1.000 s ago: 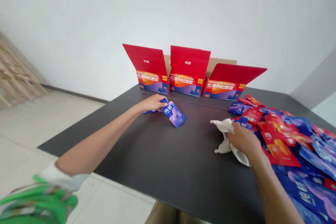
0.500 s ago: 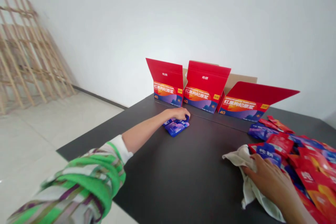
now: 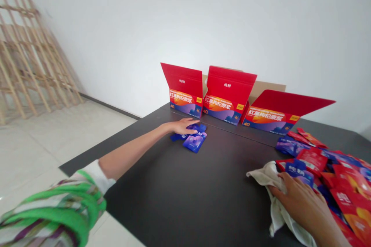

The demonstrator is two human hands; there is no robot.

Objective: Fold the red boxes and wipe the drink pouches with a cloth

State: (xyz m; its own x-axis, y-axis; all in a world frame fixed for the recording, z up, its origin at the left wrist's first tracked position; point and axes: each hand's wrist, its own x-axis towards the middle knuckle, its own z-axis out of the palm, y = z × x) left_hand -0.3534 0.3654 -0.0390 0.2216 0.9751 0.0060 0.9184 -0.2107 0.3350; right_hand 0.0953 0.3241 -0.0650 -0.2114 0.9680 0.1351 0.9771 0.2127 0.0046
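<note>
My left hand (image 3: pixel 184 125) lies with fingers spread over blue pouches on the dark table. The upper blue pouch (image 3: pixel 196 141) lies flat and faces up. Part of another blue pouch (image 3: pixel 176 137) shows beneath and to the left of it. At the right, my right hand (image 3: pixel 295 197) is curled on a whitish cloth (image 3: pixel 268 173), its thumb across the fabric. Its fingertips reach the edge of a blue pouch (image 3: pixel 298 171) at the near side of a heap of red and blue pouches (image 3: pixel 348 177). The underside of this hand is hidden.
Three printed cartons stand along the table's back with red flaps raised: a left carton (image 3: pixel 185 102), a middle carton (image 3: pixel 222 110) and a right carton (image 3: pixel 266 119). The black table (image 3: pixel 197 197) ends at the left above a tiled floor. Wooden frames (image 3: pixel 31 54) lean against the wall.
My left hand has let go of the upper blue pouch, which now lies flat, and its fingers have spread. The right hand stays on the cloth.
</note>
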